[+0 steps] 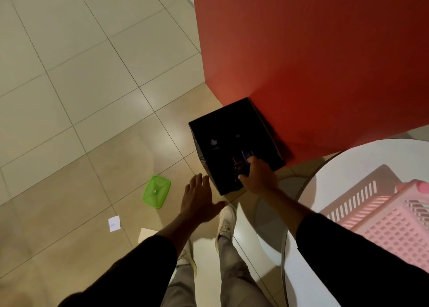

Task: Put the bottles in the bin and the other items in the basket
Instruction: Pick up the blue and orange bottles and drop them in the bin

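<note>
Black sleeves reaching forward; right hand (256, 176) gripping dark bottle (242, 162) over bin (267, 132). Left hand (197, 198) spread, holding nothing. Advising: letting go only once bottle is hanging clear inside rim.

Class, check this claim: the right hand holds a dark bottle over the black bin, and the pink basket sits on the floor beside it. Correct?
Not quite. The head view shows the pink basket on the white table, not the floor. The rest holds: the right hand grips a dark bottle over the black bin.
</note>
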{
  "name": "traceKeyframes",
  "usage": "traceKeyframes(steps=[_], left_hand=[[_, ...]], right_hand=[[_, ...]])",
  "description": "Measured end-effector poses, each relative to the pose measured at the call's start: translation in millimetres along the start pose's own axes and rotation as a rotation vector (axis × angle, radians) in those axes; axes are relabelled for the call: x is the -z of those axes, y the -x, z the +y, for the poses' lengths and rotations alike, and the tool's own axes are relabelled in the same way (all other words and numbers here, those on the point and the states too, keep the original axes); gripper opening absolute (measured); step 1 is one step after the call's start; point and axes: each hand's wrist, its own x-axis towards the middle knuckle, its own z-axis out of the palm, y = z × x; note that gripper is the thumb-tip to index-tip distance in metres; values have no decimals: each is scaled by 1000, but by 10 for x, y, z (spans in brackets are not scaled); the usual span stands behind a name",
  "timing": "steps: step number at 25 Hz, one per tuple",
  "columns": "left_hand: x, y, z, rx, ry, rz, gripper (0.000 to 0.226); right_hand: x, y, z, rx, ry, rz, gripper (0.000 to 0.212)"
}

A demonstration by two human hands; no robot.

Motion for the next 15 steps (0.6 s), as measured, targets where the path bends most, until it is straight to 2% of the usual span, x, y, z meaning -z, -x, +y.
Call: traceKeyframes(steps=[4,6,10,15], left_hand=[[-176,360,-266,-75,-132,-118,122],[-166,526,-332,-128,-201,-127,121],[-62,723,-364,-219,-282,-111,118],[123,801,-453,-357,-398,-102,114]], right_hand=[[-346,439,-42,81,119,-72,64],[-487,667,-68,150,206,-93,65],[-708,1036,-112,231,297,-116,81],[-753,1312,-179,196,271,-34,89]])
